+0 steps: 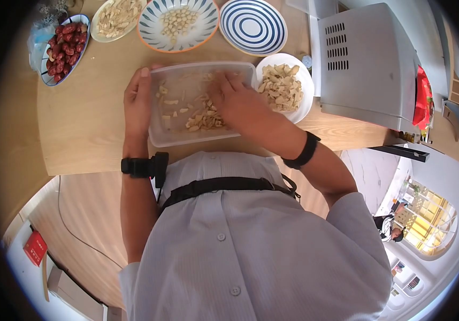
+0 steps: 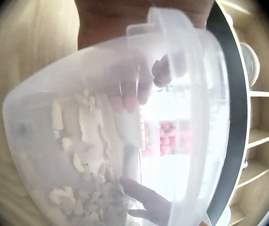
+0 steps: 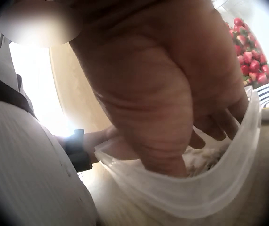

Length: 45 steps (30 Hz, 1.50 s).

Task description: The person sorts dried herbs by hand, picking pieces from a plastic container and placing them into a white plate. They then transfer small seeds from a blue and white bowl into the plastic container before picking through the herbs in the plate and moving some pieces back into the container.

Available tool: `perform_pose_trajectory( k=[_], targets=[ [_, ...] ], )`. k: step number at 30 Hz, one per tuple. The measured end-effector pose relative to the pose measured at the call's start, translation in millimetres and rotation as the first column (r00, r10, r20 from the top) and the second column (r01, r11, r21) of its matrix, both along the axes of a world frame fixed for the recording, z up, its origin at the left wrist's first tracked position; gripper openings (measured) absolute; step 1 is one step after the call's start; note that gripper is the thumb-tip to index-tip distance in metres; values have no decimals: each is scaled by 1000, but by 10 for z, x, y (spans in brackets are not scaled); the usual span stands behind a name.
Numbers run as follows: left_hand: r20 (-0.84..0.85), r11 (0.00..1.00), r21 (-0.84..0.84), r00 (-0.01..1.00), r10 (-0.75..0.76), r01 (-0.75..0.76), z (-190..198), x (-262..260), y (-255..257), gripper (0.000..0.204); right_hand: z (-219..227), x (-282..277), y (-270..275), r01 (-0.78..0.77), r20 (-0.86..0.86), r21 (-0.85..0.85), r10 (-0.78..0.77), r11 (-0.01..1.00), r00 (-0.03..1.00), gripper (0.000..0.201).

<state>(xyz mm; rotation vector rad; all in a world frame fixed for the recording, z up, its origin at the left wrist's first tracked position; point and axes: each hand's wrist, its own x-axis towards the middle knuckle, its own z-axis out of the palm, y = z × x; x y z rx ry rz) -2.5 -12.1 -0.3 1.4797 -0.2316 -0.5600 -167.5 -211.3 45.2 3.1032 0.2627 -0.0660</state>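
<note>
A translucent plastic box [image 1: 197,140] stands on the wooden table in front of the person. Its left end is gripped by the left hand [image 1: 137,99], with the thumb near the rim; in the left wrist view the fingers show through the plastic. Pale dried slices [image 1: 205,120] lie inside, thicker toward the front middle and scattered at the left. Reaching in over the right end, the right hand [image 1: 240,104] has its fingers pointing down among the slices. In the right wrist view the palm [image 3: 139,84] hides much of the contents.
Right of the box, a white plate [image 1: 308,80] carries similar pale slices. Along the back are a blue-ringed plate [image 1: 253,27], a patterned bowl [image 1: 149,32] with pale round pieces, a plate of slices [image 1: 117,16], and a dish of red dates [image 1: 66,51]. A grey appliance [image 1: 368,69] stands at right.
</note>
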Motion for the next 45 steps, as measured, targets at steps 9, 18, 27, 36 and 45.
perform_pose_trajectory(
  k=[9, 18, 27, 36, 45],
  targets=[
    [50, 999, 50, 999, 6, -9, 55, -9, 59, 42, 252, 84, -42, 15, -329, 163, 39, 987, 944, 48],
    [144, 998, 34, 989, 39, -44, 289, -40, 118, 46, 154, -57, -15, -68, 88, 147, 56, 987, 995, 54],
    [62, 967, 98, 969, -240, 234, 807, -229, 23, 44, 30, 71, -23, -46, -101, 361, 88, 932, 991, 30],
    [-248, 964, 81, 942, -226, 253, 646, -441, -152, 47, 185, 196, -184, 169, -201, 653, -46, 738, 979, 29],
    [-675, 881, -466, 609, -417, 86, 368, -361, -144, 52, 687, 343, 103, 90, -83, 866, -35, 491, 996, 33]
  ],
)
